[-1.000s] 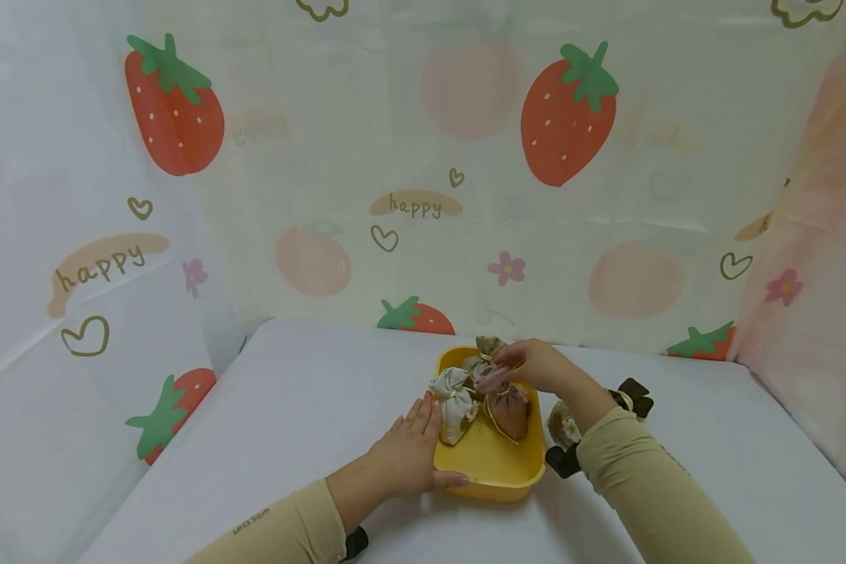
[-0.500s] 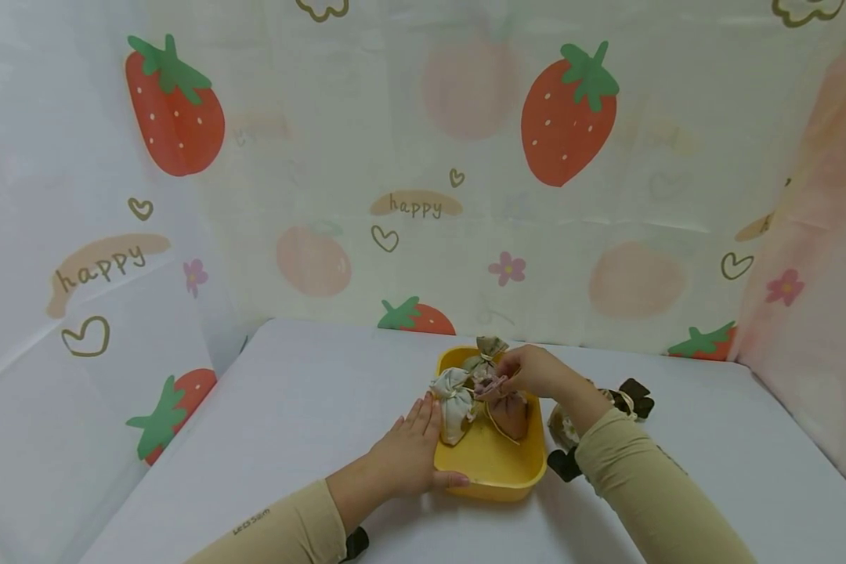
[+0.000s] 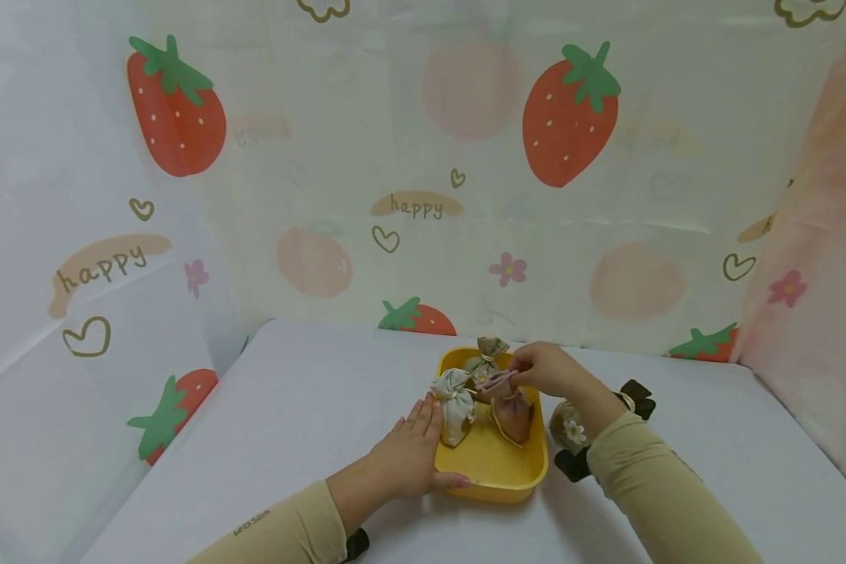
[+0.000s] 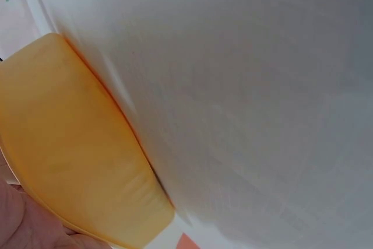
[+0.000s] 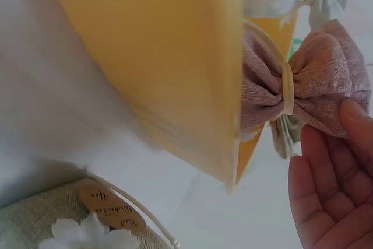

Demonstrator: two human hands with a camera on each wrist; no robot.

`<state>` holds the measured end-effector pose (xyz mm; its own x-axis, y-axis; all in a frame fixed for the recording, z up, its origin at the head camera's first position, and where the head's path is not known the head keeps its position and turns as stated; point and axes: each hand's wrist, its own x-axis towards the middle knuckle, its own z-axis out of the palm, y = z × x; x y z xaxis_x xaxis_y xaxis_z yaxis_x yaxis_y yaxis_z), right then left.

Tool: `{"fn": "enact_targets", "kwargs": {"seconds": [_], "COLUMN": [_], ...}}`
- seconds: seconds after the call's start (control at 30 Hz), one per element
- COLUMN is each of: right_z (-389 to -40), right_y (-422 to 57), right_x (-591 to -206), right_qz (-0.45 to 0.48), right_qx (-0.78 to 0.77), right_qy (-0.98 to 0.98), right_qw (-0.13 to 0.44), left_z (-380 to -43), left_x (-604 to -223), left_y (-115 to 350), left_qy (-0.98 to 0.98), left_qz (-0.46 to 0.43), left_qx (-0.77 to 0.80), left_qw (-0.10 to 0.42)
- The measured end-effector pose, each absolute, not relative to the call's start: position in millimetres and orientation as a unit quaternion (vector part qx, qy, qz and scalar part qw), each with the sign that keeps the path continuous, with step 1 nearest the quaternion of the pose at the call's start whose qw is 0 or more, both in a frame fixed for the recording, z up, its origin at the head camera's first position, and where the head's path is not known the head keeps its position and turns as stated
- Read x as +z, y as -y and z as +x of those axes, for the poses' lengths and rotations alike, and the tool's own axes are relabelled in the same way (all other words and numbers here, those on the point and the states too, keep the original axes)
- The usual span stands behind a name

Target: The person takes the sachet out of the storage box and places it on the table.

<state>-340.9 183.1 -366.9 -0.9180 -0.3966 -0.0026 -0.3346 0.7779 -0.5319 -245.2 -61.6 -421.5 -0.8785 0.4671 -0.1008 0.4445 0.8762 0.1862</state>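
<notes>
A yellow plastic basin (image 3: pixel 497 476) stands on the table with three small drawstring pouches in it. My right hand (image 3: pixel 546 370) pinches the gathered top of the dusky pink pouch (image 3: pixel 513 417) between thumb and fingers. In the right wrist view, the pouch's cream cord (image 5: pixel 287 88) is tied round its neck, and its lower part is hidden by the basin wall. The pale white pouch (image 3: pixel 456 419) leans at the left rim, and the olive pouch (image 3: pixel 492 347) sits at the back. My left hand (image 3: pixel 410 454) rests along the basin's left side, fingers straight, thumb at the front rim.
Right of the basin, partly behind my right forearm, lies another greenish pouch (image 3: pixel 567 423) with a white flower and a tag (image 5: pixel 113 208). White cloth covers the table (image 3: pixel 338 376). A strawberry-printed curtain (image 3: pixel 423 117) hangs behind it.
My right hand has shifted slightly right, drawing the pink pouch's top with it, and the pouch inside the basin has shifted a little. My left hand stays in place.
</notes>
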Motion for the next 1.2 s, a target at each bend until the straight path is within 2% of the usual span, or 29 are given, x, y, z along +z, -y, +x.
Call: {"fn": "enact_targets", "kwargs": {"seconds": [0.43,0.77,1.2], "right_z": [-328.3,-309.0,-286.1], "right_y": [-191.7,-198.0,-214.9], "right_x": [-352.7,-334.5,-312.4], "right_qz": [-0.179,-0.161,-0.186], "right_qx": [-0.315,-0.384,-0.390], "right_qy": [-0.930,-0.909,-0.902], "right_qw": [0.059,0.036,0.008], "left_z": [-243.0,-245.4,-244.4], "left_x": [-418.9,-421.8,-419.8], "left_y": [61.3,61.1,60.6], "left_qy": [-0.966,-0.966,-0.966], "left_qz": [0.232,0.231,0.228], "left_qx": [0.080,0.082,0.085], "left_qw": [0.080,0.078,0.081]}}
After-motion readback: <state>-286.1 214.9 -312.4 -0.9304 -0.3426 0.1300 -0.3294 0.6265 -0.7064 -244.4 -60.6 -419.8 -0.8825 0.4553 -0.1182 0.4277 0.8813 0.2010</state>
